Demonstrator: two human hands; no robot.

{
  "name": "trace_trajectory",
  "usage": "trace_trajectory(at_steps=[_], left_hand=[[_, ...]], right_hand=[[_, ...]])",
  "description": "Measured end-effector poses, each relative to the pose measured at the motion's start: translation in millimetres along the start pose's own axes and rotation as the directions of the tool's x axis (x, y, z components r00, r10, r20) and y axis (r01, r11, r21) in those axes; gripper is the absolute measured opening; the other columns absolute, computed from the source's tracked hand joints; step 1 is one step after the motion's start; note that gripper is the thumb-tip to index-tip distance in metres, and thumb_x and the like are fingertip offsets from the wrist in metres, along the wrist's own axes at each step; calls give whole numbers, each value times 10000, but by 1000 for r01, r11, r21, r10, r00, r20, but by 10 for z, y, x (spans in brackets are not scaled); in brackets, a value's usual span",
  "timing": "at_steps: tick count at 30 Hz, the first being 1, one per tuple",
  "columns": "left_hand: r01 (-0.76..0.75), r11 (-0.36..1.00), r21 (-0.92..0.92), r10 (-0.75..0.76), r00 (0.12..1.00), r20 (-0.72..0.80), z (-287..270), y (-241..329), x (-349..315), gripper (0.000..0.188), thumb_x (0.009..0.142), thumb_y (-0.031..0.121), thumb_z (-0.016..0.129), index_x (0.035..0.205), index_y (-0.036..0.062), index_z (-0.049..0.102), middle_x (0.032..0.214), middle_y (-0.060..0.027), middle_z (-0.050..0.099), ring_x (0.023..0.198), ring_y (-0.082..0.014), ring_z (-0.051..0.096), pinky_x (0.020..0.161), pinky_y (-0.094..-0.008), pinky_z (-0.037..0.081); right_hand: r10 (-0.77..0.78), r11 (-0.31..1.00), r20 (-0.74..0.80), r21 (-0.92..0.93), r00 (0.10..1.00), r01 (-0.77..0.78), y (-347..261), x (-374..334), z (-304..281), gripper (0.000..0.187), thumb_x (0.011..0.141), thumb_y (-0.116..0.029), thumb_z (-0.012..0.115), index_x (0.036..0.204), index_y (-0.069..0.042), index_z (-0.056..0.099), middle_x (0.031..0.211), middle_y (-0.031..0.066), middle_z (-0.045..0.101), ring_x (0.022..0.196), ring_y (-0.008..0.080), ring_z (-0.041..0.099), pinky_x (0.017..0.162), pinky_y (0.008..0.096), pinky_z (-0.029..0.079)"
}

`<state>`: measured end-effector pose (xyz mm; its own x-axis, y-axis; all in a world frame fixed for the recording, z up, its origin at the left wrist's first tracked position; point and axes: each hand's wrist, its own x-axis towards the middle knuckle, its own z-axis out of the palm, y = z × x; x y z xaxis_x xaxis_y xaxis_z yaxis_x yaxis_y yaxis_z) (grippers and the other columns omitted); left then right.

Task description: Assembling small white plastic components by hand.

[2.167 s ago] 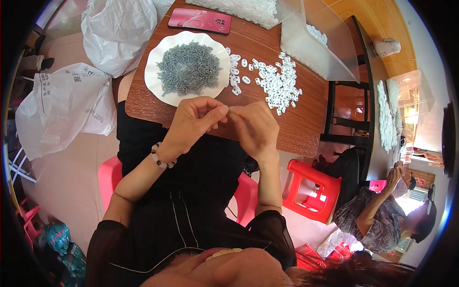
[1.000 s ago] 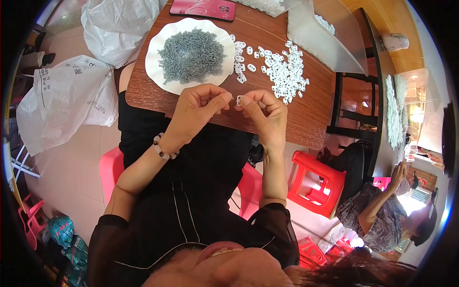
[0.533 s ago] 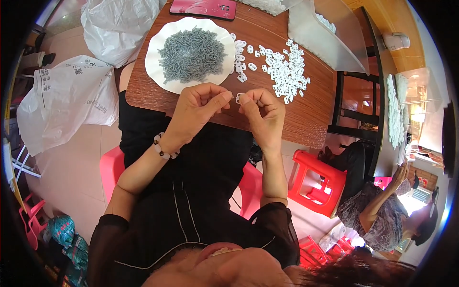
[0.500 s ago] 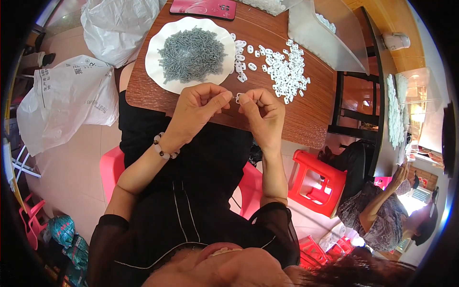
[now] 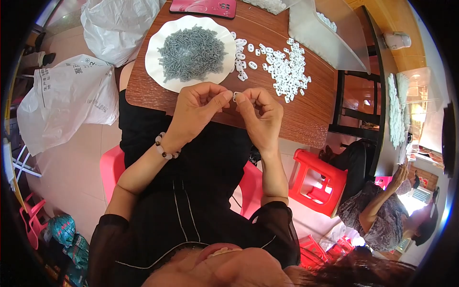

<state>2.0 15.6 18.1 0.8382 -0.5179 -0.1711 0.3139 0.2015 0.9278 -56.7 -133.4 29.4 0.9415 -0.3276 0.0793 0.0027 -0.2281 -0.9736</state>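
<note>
Over the near edge of the table, my left hand and my right hand meet at their fingertips. A small white plastic piece with holes is pinched between my right thumb and forefinger. My left thumb and forefinger are pressed together against its side; what they hold, if anything, is too small to make out. Just beyond my left hand stands a white scalloped plate heaped with small grey rod-shaped plugs. Past my right hand lies a loose pile of the same white pieces, with several more beside the plate.
A pink phone lies at the table's far edge. A translucent bin stands at the far right. White sacks sit on the floor at left, a red stool at right. Another person works at a neighbouring table.
My right hand has shifted slightly left, bringing the white piece up against my left fingertips. The plate and the piles have stayed put.
</note>
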Motion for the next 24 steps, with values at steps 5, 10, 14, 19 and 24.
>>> trace_trajectory(at_steps=[5,10,14,19,24], left_hand=[[-14,1000,-21,13,1000,-16,14,-12,-5,139,874,118,639,910,-14,662,755,-23,652,674,-39,580,608,-175,464],[1,999,-45,-2,999,-38,14,-24,-26,143,875,121,639,910,-15,665,742,-25,652,667,-42,581,602,-176,467],[44,998,-46,-46,998,-37,23,-2,-24,139,871,117,643,914,-13,667,746,-33,659,655,-40,577,588,-175,468],[32,995,-96,-34,999,-11,-25,-13,-42,161,884,149,627,919,-2,671,745,-35,659,589,-25,527,517,-160,414],[35,986,-162,-40,999,-25,-48,-22,-30,188,898,181,608,924,8,676,708,-16,636,528,-8,450,459,-151,327]], right_hand=[[-5,1000,5,16,1000,5,6,-4,17,122,872,-99,646,821,0,596,657,-32,592,585,-5,480,501,159,374],[-19,999,11,28,1000,18,-16,-6,51,117,875,-95,640,832,6,598,681,-11,618,608,8,523,524,165,411],[-26,999,13,32,1000,26,8,-3,37,120,880,-95,633,842,13,597,703,-5,626,624,15,537,544,167,422],[38,989,47,143,998,-44,-34,12,6,109,886,-84,620,839,12,595,701,-11,608,629,16,526,568,161,413],[89,978,53,185,995,-97,-51,9,-39,98,888,-73,612,837,9,594,678,-20,581,614,15,507,565,159,396]])
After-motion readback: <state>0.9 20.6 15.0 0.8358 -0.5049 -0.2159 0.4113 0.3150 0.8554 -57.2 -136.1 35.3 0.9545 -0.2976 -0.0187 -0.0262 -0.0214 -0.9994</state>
